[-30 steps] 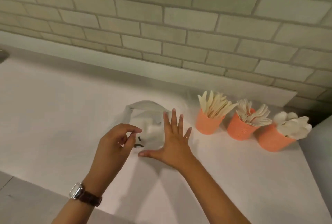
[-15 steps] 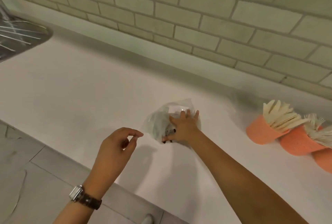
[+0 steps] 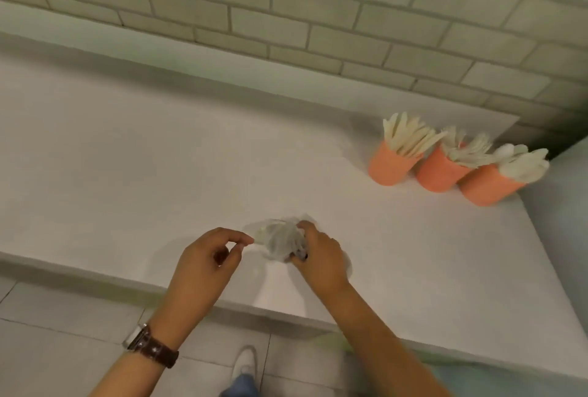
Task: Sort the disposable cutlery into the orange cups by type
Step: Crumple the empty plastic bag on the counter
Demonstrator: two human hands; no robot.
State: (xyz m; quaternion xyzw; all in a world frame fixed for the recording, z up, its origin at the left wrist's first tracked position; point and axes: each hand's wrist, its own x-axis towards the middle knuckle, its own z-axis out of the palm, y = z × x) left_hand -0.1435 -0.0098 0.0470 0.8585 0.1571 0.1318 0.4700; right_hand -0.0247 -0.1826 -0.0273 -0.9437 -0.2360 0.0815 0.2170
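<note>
While the right hand (image 3: 318,256) grips the bag (image 3: 281,239) (left hand (image 3: 206,256) curled, empty), a stray sweep could topple the right-side cups (image 3: 439,170).

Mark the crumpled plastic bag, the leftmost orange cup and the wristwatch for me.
crumpled plastic bag (image 3: 281,239): head view, on its bunched middle.
leftmost orange cup (image 3: 389,169): head view, on its outer wall.
wristwatch (image 3: 156,352): head view, on its brown strap.

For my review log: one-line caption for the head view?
Right hand grips a crumpled clear bag on the counter; three orange cups hold sorted cutlery.
</note>
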